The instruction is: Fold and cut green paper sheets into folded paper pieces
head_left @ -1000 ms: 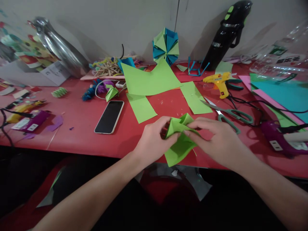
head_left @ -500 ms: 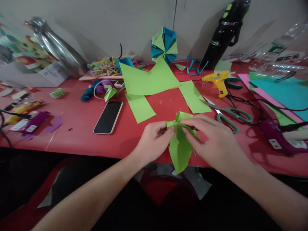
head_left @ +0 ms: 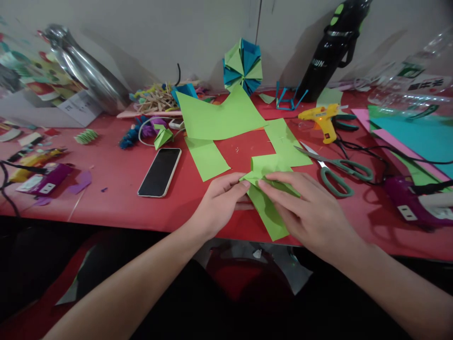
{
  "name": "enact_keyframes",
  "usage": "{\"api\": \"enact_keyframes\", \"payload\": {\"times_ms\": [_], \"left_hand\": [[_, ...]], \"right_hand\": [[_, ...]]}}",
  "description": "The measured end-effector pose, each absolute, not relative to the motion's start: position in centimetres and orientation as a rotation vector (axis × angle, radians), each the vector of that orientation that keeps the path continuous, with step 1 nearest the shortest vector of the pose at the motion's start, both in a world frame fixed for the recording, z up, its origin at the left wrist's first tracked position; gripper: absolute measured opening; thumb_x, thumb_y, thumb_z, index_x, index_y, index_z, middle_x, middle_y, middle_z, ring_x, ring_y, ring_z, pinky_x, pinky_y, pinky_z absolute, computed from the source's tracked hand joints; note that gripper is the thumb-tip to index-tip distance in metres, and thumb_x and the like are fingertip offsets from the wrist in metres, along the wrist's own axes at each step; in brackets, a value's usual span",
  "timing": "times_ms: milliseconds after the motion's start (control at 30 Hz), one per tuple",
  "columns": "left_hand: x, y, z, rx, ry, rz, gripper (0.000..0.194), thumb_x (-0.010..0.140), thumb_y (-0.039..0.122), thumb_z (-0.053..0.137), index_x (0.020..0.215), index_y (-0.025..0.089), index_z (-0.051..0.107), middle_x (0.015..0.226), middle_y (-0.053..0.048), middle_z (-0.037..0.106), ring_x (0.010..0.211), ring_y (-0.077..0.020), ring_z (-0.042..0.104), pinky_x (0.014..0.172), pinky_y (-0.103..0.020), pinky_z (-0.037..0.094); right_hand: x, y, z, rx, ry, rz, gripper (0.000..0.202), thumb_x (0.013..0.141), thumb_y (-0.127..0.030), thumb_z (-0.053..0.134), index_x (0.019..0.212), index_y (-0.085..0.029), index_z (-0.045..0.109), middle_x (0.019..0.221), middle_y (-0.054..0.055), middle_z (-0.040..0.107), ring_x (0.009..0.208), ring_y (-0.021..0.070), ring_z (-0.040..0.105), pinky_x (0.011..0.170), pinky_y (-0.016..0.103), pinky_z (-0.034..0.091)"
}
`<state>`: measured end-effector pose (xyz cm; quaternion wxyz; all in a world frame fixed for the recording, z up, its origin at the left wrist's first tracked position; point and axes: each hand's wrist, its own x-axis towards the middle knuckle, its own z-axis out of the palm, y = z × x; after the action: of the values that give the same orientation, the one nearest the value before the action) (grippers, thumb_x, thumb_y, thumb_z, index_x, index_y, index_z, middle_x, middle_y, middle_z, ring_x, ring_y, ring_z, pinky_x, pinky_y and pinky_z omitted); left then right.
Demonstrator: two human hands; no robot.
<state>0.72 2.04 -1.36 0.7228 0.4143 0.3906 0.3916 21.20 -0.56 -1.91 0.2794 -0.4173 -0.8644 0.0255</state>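
Between my hands, near the table's front edge, is a piece of green paper [head_left: 271,215] with a folded corner at its top left. My left hand [head_left: 221,200] pinches that corner between thumb and fingers. My right hand [head_left: 307,203] is closed on the paper from the other side, thumb and index finger by the fold. One part of the paper stands up curled behind my fingers, and another strip hangs down toward the edge. Beyond lie a large green sheet [head_left: 219,115] and two green strips, one on the left [head_left: 205,160] and one on the right [head_left: 290,141].
Open scissors [head_left: 336,165] lie right of my right hand, with a yellow glue gun [head_left: 322,120] and cords behind. A phone [head_left: 160,172] lies on the left. Along the wall stand a steel jug [head_left: 85,66], a blue-green paper ball [head_left: 242,68] and a black bottle [head_left: 329,56].
The green paper has turned in my hands: its lower part swung right and now looks flatter. Its upper part stands out more behind my fingers. My left hand moved slightly left.
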Motion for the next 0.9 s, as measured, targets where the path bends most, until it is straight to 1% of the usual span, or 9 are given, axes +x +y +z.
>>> {"api": "enact_keyframes", "payload": {"times_ms": [100,233,333,400,467,633,767,900], "left_hand": [[0.4,2.2,-1.6,0.887,0.824,0.858,0.019,0.090,0.033,0.069,0.099,0.017,0.074,0.093,-0.007,0.077,0.090,-0.0239,0.075,0.081,-0.037,0.061],[0.1,2.3,-1.8,0.879,0.746,0.868,0.020,0.090,0.030,0.068,0.104,0.018,0.075,0.095,-0.007,0.078,0.091,-0.0234,0.075,0.083,-0.036,0.061],[0.0,2.3,-1.5,0.919,0.716,0.881,0.018,0.090,0.028,0.069,0.105,0.019,0.074,0.101,-0.006,0.077,0.097,-0.0223,0.074,0.085,-0.034,0.061],[0.1,2.3,-1.3,0.971,0.729,0.864,0.022,0.089,0.027,0.072,0.109,0.018,0.072,0.107,-0.007,0.076,0.102,-0.0228,0.073,0.089,-0.035,0.060],[0.2,2.2,-1.0,1.020,0.764,0.846,0.026,0.088,0.027,0.073,0.111,0.017,0.071,0.110,-0.008,0.076,0.103,-0.0235,0.072,0.091,-0.037,0.060],[0.4,2.1,-1.1,1.063,0.855,0.856,0.022,0.092,0.032,0.067,0.107,0.017,0.071,0.103,-0.007,0.076,0.095,-0.0222,0.073,0.085,-0.038,0.062],[0.5,2.0,-1.3,1.108,0.871,0.835,0.019,0.095,0.034,0.062,0.103,0.019,0.071,0.100,-0.005,0.075,0.092,-0.0203,0.073,0.085,-0.036,0.062],[0.6,1.9,-1.2,1.100,0.887,0.840,0.020,0.095,0.036,0.062,0.096,0.018,0.070,0.094,-0.004,0.074,0.089,-0.0193,0.072,0.083,-0.035,0.062]], "right_hand": [[21.3,-0.6,-2.0,-1.095,-2.314,0.090,0.048,0.097,-0.011,0.050,0.141,-0.028,0.058,0.134,0.014,0.063,0.118,0.0323,0.062,0.094,0.052,0.054],[21.4,-0.5,-2.0,-1.059,-2.303,0.073,0.047,0.096,-0.009,0.051,0.139,-0.025,0.060,0.135,0.016,0.062,0.119,0.0329,0.061,0.095,0.053,0.053],[21.3,-0.5,-2.0,-1.044,-2.275,0.058,0.047,0.094,-0.008,0.053,0.138,-0.024,0.060,0.134,0.017,0.061,0.119,0.0329,0.061,0.094,0.052,0.053],[21.3,-0.6,-2.0,-1.045,-2.257,0.075,0.047,0.094,-0.008,0.053,0.137,-0.024,0.061,0.133,0.017,0.062,0.119,0.0327,0.061,0.094,0.052,0.053],[21.1,-0.6,-2.0,-1.051,-2.231,0.099,0.047,0.094,-0.008,0.053,0.137,-0.025,0.061,0.132,0.016,0.062,0.119,0.0322,0.061,0.095,0.052,0.053],[20.7,-0.7,-2.0,-1.063,-2.157,0.101,0.047,0.095,-0.009,0.056,0.139,-0.025,0.059,0.126,0.013,0.066,0.115,0.0297,0.063,0.096,0.050,0.054],[20.3,-0.7,-1.9,-1.077,-2.113,0.122,0.043,0.096,-0.010,0.057,0.136,-0.024,0.063,0.121,0.012,0.067,0.111,0.0274,0.064,0.094,0.047,0.054],[20.3,-0.7,-1.9,-1.072,-2.079,0.164,0.041,0.096,-0.009,0.056,0.134,-0.023,0.065,0.120,0.012,0.067,0.111,0.0259,0.064,0.093,0.044,0.054]]}}
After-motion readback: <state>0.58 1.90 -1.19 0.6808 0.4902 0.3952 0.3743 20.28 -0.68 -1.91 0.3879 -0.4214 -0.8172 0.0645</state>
